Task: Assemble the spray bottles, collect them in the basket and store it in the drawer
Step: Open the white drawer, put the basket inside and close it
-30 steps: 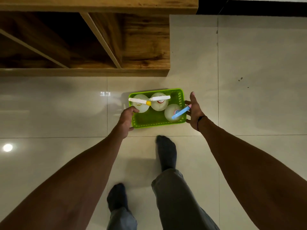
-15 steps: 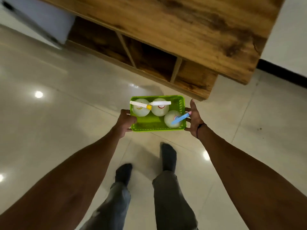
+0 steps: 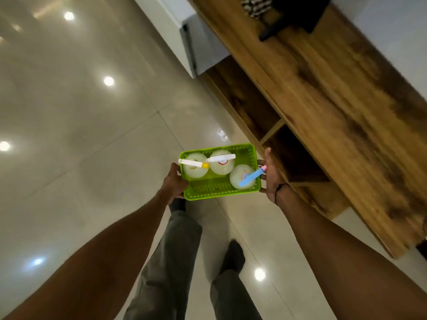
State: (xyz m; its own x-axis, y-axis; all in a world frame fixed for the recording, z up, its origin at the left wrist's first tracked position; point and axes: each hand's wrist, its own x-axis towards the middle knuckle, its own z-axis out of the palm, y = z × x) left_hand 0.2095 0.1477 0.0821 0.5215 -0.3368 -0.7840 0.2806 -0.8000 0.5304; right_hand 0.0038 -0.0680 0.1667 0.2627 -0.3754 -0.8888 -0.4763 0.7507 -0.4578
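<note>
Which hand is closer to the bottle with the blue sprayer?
The right hand. It grips the basket wall right beside that bottle, almost touching the blue sprayer's tip. The left hand holds the opposite wall, two bottles away.

I see a glossy pale tiled floor (image 3: 87, 139) reflecting ceiling lights. A wooden cabinet (image 3: 342, 116) with open compartments runs diagonally at right; white wall (image 3: 392, 24) behind it.
</note>
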